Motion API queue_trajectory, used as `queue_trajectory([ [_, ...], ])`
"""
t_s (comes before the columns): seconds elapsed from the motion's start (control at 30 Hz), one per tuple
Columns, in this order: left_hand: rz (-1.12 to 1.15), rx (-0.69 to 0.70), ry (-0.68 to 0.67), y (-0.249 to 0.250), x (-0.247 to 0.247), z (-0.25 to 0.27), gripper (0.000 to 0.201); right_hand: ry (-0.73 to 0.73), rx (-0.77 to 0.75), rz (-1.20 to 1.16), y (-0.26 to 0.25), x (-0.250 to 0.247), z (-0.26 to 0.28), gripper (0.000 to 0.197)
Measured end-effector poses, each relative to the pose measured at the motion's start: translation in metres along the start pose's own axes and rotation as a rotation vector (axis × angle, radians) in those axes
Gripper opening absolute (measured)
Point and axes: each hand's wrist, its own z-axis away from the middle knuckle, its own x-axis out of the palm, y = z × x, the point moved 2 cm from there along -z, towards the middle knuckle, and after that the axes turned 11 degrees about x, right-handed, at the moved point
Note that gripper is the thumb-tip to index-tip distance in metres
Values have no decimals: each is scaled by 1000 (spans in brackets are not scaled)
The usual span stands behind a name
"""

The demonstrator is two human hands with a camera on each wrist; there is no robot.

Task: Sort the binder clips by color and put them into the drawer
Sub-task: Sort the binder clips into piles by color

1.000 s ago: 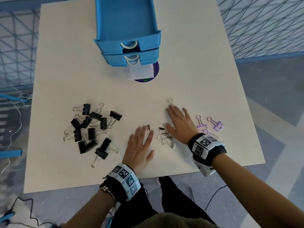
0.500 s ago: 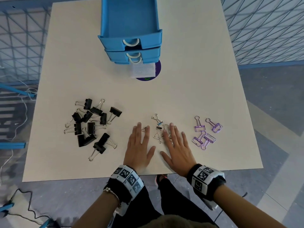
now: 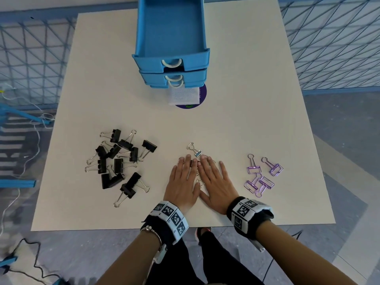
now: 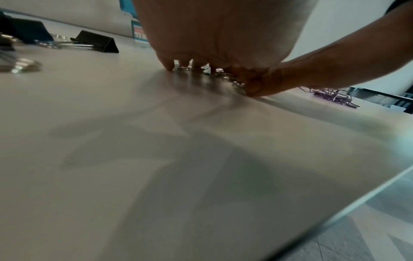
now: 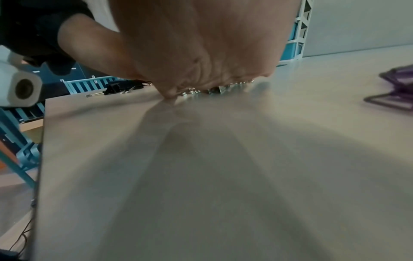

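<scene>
Near edge of the pale rectangular tabletop [image 3: 236, 124]: left hand [image 3: 182, 185] and right hand [image 3: 216, 185] flat, palms down, side by side, thumbs almost meeting. Fingers straight, slightly spread, nothing gripped. Small silver wire-handled binder clips [image 3: 195, 152] trapped under and between the fingertips; one lies just beyond them, uncovered. Wrist views confirm fingertips pressing the table with silver clips beneath.

Step in hand, as judged: herding the silver clips into one tight pile. Best done with light downward pressure, fingertips cupping inward, sweeping the stray far clip in as well, and staying clear of neighbouring piles to avoid mixing colours.

Left of the hands, well apart: heap of large black binder clips with silver wire handles [image 3: 121, 163]. Right, well apart: small cluster of purple wire-frame binder clips [image 3: 262, 174].

Far centre: blue plastic stacked drawer unit with white loop handles [image 3: 174, 75]. Top drawer [image 3: 171, 27] pulled open, nothing visible inside. Lower drawers closed; contents hidden. No clips yet in any drawer visible.
</scene>
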Motion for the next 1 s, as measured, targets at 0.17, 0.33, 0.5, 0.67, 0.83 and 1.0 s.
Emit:
queue_trajectory([
  [0.17, -19, -1, -11, -2, -4, -1, 61, 34, -20, 1, 0, -1, 0, 70],
  [0.33, 59, 89, 66, 15, -18, -14, 60, 101, 87, -45, 20, -16, 18, 70],
  [0.5, 105, 245, 51, 56, -14, -34, 60, 144, 354, -124, 75, -21, 50, 68],
  [0.67, -54, 418, -53, 100, 13, -42, 63, 132, 459, -121, 121, -12, 75, 62],
  [0.83, -168, 414, -120, 117, 34, -49, 72, 102, 444, -78, 136, -6, 74, 61],
  [1.0, -179, 367, -154, 115, 39, -55, 73, 71, 390, -72, 132, -8, 59, 63],
])
